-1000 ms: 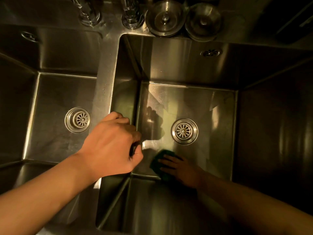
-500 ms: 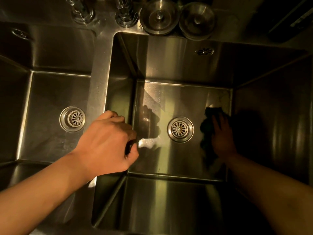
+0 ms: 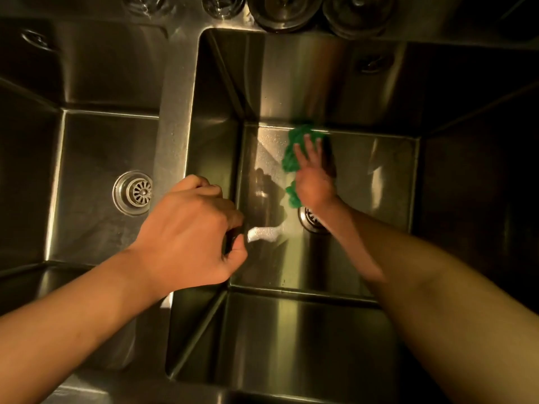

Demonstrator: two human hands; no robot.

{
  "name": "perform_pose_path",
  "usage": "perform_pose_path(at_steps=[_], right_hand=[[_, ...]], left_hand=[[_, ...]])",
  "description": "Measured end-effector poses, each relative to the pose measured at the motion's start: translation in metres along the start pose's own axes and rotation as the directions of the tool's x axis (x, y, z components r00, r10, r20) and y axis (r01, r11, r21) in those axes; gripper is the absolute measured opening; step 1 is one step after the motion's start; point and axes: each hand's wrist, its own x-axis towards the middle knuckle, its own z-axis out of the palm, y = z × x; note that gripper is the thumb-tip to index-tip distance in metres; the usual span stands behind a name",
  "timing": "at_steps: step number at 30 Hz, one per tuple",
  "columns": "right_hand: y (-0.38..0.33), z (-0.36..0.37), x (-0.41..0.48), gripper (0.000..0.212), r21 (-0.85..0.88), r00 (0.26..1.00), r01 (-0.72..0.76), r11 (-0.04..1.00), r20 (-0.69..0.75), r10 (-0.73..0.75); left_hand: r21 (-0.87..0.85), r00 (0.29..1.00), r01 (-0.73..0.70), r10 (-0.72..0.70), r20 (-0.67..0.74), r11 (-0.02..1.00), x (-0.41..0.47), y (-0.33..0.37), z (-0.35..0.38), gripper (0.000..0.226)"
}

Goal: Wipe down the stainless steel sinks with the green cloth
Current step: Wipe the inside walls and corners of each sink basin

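Pressing the cloth (image 3: 289, 160) flat, the right hand (image 3: 313, 177) has its fingers straight and spread, holding the cloth down by pressure and not by a pinch. The cloth is bunched beneath that hand on the floor of the right sink (image 3: 364, 228), just short of the back wall. Green shows past the fingertips, along the hand's left side and again beside its heel. So its long axis runs with the hand, pointing away from the person, and the hand sits on top of it, not to one side. The drain (image 3: 309, 222) lies just behind the heel of the hand, half hidden by the wrist. The floor to the right of the hand and the strip nearest the person are bare steel, so the coming stroke probably drags the cloth sideways or back toward the body. The left hand (image 3: 189, 228) is nearer the person and well apart from the cloth, fingers curled over the divider (image 3: 175, 126) and gripping its edge as a brace. Beyond its knuckles lies the left sink (image 3: 87, 147). Two strainers (image 3: 280, 13) sit on the ledge far past the right fingertips.
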Motion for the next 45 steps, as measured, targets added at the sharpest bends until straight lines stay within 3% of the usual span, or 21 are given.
perform_pose_path(at_steps=[3,5,7,10,13,15,19,24,30,33,36,40,45], right_hand=[[-0.049,0.011,-0.016,0.1,0.175,0.984,0.171,0.97,0.024,-0.178],[-0.074,0.024,-0.036,0.086,0.318,0.954,0.276,0.907,0.024,-0.299],[-0.092,0.037,-0.053,0.067,0.256,0.942,0.298,0.919,0.077,-0.327],[-0.085,0.056,-0.081,0.063,0.151,0.88,0.416,0.897,0.182,-0.439],[-0.045,0.062,-0.127,0.064,0.143,0.74,0.624,0.769,0.208,-0.639],[-0.016,0.06,-0.158,0.069,0.049,0.642,0.741,0.67,0.241,-0.728],[0.042,0.05,-0.193,0.077,-0.132,0.586,0.786,0.604,0.471,-0.659],[0.101,0.01,-0.214,0.076,-0.161,0.594,0.72,0.675,0.647,-0.478],[0.119,-0.033,-0.223,0.049,-0.237,0.572,0.561,0.794,0.804,-0.164],[0.09,-0.045,-0.221,0.044,-0.361,0.629,0.382,0.851,0.776,0.047],[0.062,-0.063,-0.214,0.043,-0.409,0.662,0.08,0.909,0.703,0.258],[0.04,-0.097,-0.221,0.048,-0.274,0.711,-0.183,0.944,0.626,0.32],[0.013,-0.151,-0.239,0.048,0.138,0.825,-0.431,0.892,0.461,0.327]], left_hand=[[0.011,1.0,0.001,-0.001,-0.008,1.0,0.0,0.0,0.001,0.025],[0.021,1.0,0.001,0.0,-0.02,1.0,0.0,-0.001,0.002,0.023],[0.032,1.0,-0.007,0.008,-0.025,0.999,0.0,0.0,0.003,0.022],[0.039,1.0,-0.01,0.01,-0.019,0.999,0.001,-0.001,0.003,0.025],[0.033,1.0,-0.015,0.015,-0.006,0.999,0.0,-0.002,0.004,0.028],[0.038,1.0,-0.014,0.014,0.004,0.999,0.0,-0.003,0.005,0.03],[0.055,1.0,-0.009,0.009,0.004,0.998,0.002,-0.003,0.005,0.033],[0.104,1.0,-0.024,0.023,0.01,0.994,0.002,-0.001,0.002,0.035],[0.114,0.999,-0.032,0.028,0.034,0.993,0.003,-0.001,-0.001,0.036],[0.109,0.999,-0.033,0.028,0.046,0.993,0.002,-0.001,-0.001,0.038],[0.101,0.997,-0.041,0.035,0.062,0.994,0.002,-0.002,-0.004,0.04],[0.111,0.995,-0.056,0.045,0.094,0.992,0.0,-0.001,-0.009,0.043],[0.125,0.993,-0.05,0.036,0.112,0.991,0.0,0.001,-0.013,0.043]])
